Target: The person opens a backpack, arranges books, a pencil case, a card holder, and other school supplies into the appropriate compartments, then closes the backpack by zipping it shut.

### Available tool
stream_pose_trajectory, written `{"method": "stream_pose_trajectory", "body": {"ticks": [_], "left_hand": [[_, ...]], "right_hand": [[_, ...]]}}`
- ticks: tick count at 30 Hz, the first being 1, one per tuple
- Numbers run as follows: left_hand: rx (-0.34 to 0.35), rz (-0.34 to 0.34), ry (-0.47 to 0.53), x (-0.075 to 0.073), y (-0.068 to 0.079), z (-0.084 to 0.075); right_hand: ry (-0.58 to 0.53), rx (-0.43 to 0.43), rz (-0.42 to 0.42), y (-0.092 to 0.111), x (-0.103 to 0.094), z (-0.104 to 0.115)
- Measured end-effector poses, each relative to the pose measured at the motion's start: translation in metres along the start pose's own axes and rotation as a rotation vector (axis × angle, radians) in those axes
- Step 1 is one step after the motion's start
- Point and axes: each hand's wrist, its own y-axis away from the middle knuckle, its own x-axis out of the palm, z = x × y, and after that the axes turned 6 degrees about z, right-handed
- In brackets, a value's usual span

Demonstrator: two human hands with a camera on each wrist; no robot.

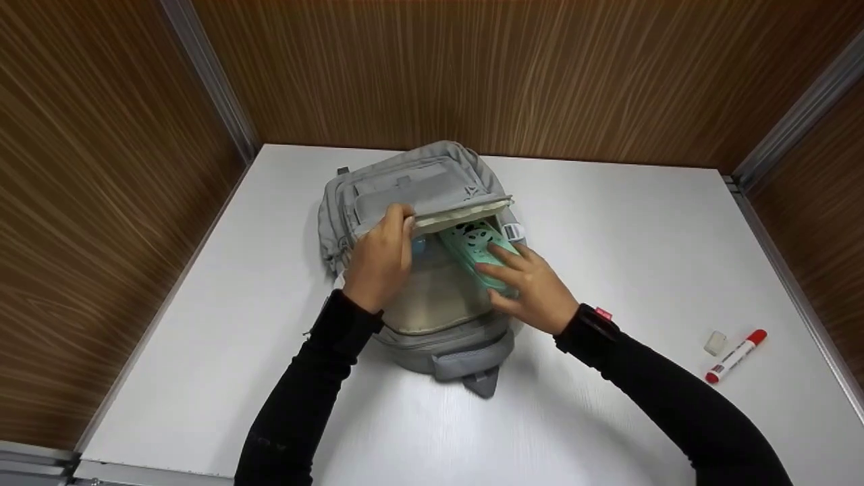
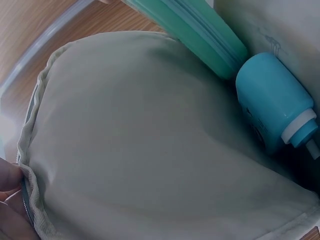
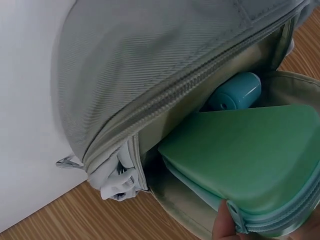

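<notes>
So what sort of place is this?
It looks like a purpose-built work booth, though the pictures don't confirm its use: a white tabletop with wood-grain panels standing around it and metal strips at the panel corners.

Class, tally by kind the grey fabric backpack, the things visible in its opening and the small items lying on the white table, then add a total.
Grey fabric backpack: 1
Mint-green spotted zip case: 1
Blue cylindrical bottle: 1
Red-and-white marker pen: 1
Small whitish block: 1
Total: 5
</notes>
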Motion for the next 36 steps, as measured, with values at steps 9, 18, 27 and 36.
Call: {"method": "stream_pose_trajectory", "body": {"ticks": [9, 18, 27, 36], "left_hand": [[0.021, -0.025, -0.008, 0.003, 0.000, -0.003], [0.028, -0.024, -0.011, 0.005, 0.000, -0.004], [0.034, -0.022, -0.018, 0.005, 0.003, -0.003], [0.033, -0.005, -0.007, 0.005, 0.005, -0.003]], "right_hand": [[-0.020, 0.103, 0.164, -0.029, 0.008, -0.008], [-0.023, 0.242, 0.250, -0.054, 0.020, -0.014], [0.083, 0.221, 0.308, -0.073, 0.045, -0.022], [0.086, 0.273, 0.370, -0.074, 0.052, -0.024]]}}
